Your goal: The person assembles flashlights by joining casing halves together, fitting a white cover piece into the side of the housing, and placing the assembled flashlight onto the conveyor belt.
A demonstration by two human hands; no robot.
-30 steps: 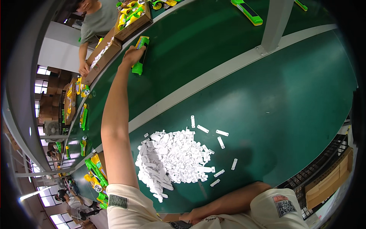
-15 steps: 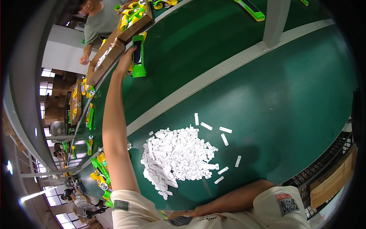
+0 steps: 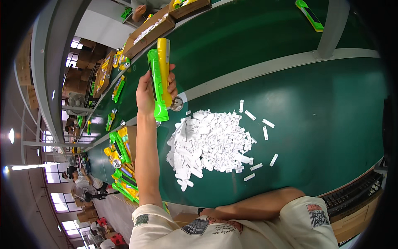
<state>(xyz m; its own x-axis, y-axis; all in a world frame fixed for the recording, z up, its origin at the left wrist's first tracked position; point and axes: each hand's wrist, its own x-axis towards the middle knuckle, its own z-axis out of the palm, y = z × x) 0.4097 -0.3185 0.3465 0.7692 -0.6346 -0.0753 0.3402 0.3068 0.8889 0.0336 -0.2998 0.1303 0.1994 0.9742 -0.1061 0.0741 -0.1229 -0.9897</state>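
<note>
Our left hand (image 3: 146,93), upper centre, now lifts the green-and-yellow plastic torch (image 3: 158,81) clear of the belt, fingers clamped (right hand hidden; grip unknown).

Left hand (image 3: 146,92) grips green-yellow flashlight (image 3: 159,81) — white pieces (image 3: 211,141) below.

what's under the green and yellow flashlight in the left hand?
The left hand holds the flashlight above the green table and its pale dividing strip. A round silver piece shows beside its lower end. Whatever lies directly beneath the hand and flashlight is hidden.
</note>
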